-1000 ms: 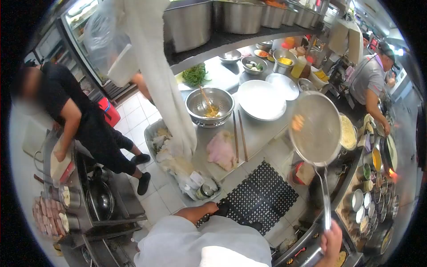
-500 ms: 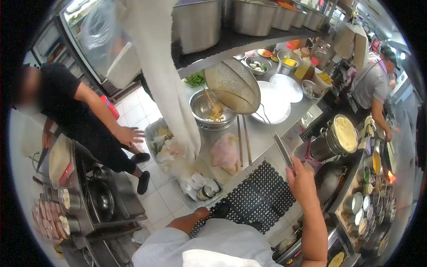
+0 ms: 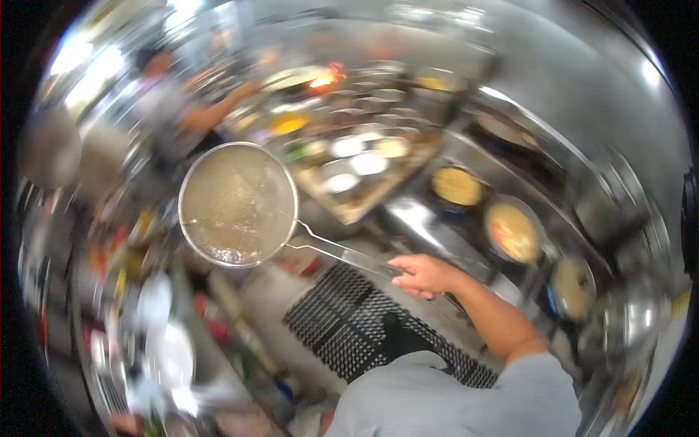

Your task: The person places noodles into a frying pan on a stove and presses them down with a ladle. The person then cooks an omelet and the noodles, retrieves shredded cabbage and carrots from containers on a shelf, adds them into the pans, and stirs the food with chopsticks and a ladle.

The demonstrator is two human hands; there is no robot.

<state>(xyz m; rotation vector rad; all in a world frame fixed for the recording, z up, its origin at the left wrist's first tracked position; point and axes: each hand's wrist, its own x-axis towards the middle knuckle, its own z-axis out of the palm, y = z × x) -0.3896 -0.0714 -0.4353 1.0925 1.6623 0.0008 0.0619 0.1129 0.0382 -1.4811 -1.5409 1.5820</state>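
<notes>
Your shirt (image 3: 437, 397) is pale grey, and your silver-rimmed strainer (image 3: 237, 200) is brownish-grey mesh. Below you, the mat (image 3: 338, 313) is black with a pale dotted grid. The flame (image 3: 322, 82) glows orange-red, one round of food (image 3: 456, 186) is yellow, and the blurred plate (image 3: 171, 355) seems white.

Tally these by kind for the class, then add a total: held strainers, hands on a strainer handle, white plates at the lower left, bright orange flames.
Held strainer: 1
Right hand on the handle: 1
White plates, blurred: 2
Orange flame: 1
Total: 5
</notes>
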